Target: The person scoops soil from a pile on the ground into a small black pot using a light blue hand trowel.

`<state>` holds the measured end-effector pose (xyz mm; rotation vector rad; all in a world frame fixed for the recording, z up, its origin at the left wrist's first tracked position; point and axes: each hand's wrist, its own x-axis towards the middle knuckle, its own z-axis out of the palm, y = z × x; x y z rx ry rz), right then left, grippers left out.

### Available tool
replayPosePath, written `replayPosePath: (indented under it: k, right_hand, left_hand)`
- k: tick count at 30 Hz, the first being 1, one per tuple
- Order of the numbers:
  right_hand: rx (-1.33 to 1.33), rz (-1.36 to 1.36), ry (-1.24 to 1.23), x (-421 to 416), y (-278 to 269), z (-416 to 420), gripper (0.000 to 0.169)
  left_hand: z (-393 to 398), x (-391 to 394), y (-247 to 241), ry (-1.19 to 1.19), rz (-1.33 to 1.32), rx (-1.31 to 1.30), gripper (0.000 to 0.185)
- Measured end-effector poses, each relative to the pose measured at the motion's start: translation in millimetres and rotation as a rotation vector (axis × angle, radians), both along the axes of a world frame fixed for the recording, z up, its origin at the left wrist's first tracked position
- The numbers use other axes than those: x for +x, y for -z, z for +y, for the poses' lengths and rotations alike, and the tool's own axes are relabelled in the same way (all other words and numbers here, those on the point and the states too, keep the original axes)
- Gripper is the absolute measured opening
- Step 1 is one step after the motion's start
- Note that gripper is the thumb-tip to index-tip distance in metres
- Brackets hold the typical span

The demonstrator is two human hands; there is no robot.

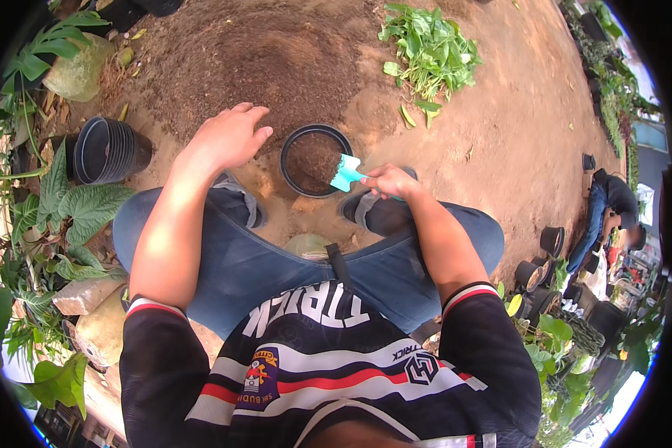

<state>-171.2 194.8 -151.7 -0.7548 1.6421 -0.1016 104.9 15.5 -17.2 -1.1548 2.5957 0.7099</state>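
Note:
A round black plastic pot [284, 168] stands on the ground between my feet, with dark soil [312, 159] in it. My right hand [391, 181] grips the handle of a turquoise hand trowel [347, 172], whose blade lies over the pot's right rim. Some soil clings to the blade's edge. My left hand [232, 134] is up and to the left of the pot, above the ground, fingers spread and holding nothing. Beyond the pot spreads a wide patch of loose dark soil [269, 61].
A bundle of leafy green cuttings [434, 53] lies on the ground at the upper right. Nested black pots [112, 151] lie on their side at the left, near broad-leaved plants [92, 207] and stones [84, 294]. Another person [616, 199] bends among pots at the far right.

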Motion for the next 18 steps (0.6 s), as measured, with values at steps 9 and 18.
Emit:
replayPosePath:
  k: [9, 18]
  right_hand:
    - [-0.006, 0.003, -0.049, -1.6, 25.6, -5.8, 0.027]
    - [-0.02, -0.005, -0.092, -3.0, 26.6, -8.6, 0.028]
  left_hand:
    - [-5.3, 7.2, -21.7, -0.037, 0.127, -0.015, 0.043]
    - [-2.1, 3.1, -26.2, -0.011, 0.127, -0.03, 0.042]
